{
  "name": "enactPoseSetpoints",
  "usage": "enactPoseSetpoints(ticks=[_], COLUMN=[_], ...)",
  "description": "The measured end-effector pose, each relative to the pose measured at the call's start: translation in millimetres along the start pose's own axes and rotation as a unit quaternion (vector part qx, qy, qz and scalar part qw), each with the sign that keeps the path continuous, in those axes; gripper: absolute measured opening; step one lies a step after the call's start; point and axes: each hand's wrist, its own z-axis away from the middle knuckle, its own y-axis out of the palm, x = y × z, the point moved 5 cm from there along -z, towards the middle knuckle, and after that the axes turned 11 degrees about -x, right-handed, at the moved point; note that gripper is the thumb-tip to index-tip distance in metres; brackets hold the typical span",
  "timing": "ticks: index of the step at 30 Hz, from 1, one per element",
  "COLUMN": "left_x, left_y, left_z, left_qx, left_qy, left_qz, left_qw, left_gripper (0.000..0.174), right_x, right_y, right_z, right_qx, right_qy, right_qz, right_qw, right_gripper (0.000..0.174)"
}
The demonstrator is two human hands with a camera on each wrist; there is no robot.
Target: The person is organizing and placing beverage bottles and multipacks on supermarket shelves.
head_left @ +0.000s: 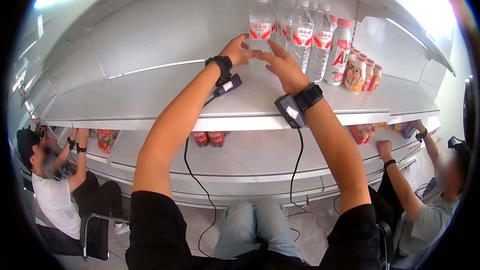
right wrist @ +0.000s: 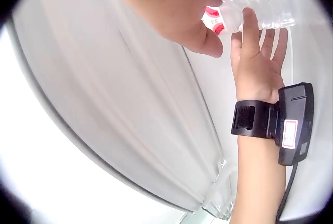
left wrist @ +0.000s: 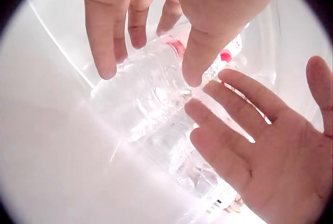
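Several clear water bottles with red and white labels stand together on the upper shelf; the leftmost bottle is upright. My left hand is at that bottle's lower left, its fingers spread and gently bent. In the left wrist view, the fingers and thumb of my left hand lie on either side of a clear bottle; whether they touch it is unclear. At the bottle's lower right, my right hand has its fingers extended. My right hand partly covers the bottle in the right wrist view.
Right of the water stand white bottles with pink caps and small wrapped bottles. Red-labelled bottles are on the shelf below. One person sits at the left, another at the right. Cables hang from both wrist cameras.
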Motion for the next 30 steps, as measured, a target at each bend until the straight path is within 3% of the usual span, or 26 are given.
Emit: enactPoseSetpoints(ticks=[4, 8, 9, 12, 15, 30], left_x=[-7.3, 0.3, 2.4, 5.6, 9.7, -0.5], left_y=[0.1, 0.4, 0.6, 8.1, 10.7, 13.5], left_z=[4.5, 3.2, 2.0, -1.0, 0.0, 5.6], left_qx=[-0.012, 0.004, 0.003, 0.065, 0.070, 0.093], left_qy=[-0.037, -0.029, -0.020, 0.004, -0.014, -0.019], left_qz=[-0.017, 0.066, 0.062, 0.048, 0.056, 0.086], left_qw=[0.999, 0.997, 0.998, 0.997, 0.996, 0.992], left_gripper=[0.087, 0.079, 0.071, 0.063, 0.057, 0.047], right_x=[9.8, 7.2, 5.0, -5.5, -10.7, -19.0], right_y=[2.1, 3.7, 3.4, 4.6, 1.3, 1.0], right_z=[9.7, 4.4, 3.6, -2.4, -9.8, -9.3], right_qx=[-0.001, 0.002, 0.011, -0.005, -0.010, -0.039], right_qy=[-0.028, 0.000, 0.004, 0.041, 0.037, 0.044], right_qz=[0.020, 0.027, 0.026, 0.032, 0.045, 0.065], right_qw=[0.999, 1.000, 1.000, 0.999, 0.998, 0.996], right_gripper=[0.079, 0.072, 0.074, 0.082, 0.084, 0.086])
